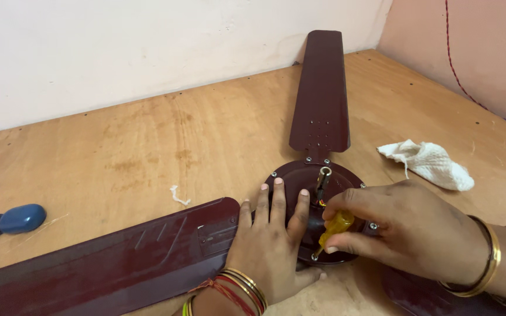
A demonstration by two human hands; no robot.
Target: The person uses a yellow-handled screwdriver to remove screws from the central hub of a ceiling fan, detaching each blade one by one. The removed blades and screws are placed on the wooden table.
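Observation:
A dark maroon ceiling fan lies on a wooden board, its round motor hub [300, 175] in the middle with a metal shaft [324, 175] sticking up. One blade [320, 96] points away to the far wall, another blade [106, 263] runs to the lower left, and part of a third [417, 295] shows at the lower right. My left hand [267, 243] lies flat on the hub and the near blade's root, fingers spread. My right hand [399, 228] grips a yellow-handled screwdriver [334, 227], tip down at a screw on the hub's near rim.
A crumpled white cloth [431, 164] lies right of the hub. A blue and black tool handle [13, 219] rests at the left edge. A small white scrap [178, 196] lies on the wooden board [147, 140]. Walls close the back and right.

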